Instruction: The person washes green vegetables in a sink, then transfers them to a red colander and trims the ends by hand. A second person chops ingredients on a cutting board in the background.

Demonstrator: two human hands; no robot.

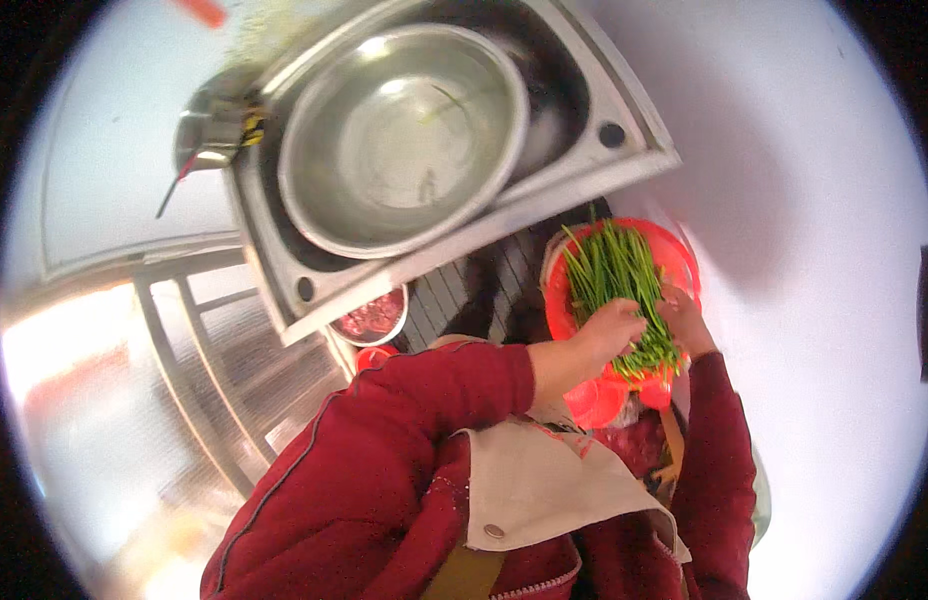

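A bunch of long, thin green stalks, like chives [617, 262], lies in a red plastic basin [685, 259] at the right. My left hand [614, 330] rests on the lower part of the bunch from its left side, fingers bent. From the right side, my right hand [685, 319] touches the same bunch, its fingertips partly among the stalks. Whether either hand grips the stalks is unclear. A large steel bowl [404, 217] sits in the steel sink [449, 247] above and to the left, with a few green bits inside.
Below the sink's front edge are a bowl of reddish contents [374, 319] and a red container [375, 357]. More red plastic containers [595, 401] stand near my apron [561, 487]. A metal pot [208, 127] is left of the sink, a metal rack [201, 360] lower left, and a pale wall [831, 225] right.
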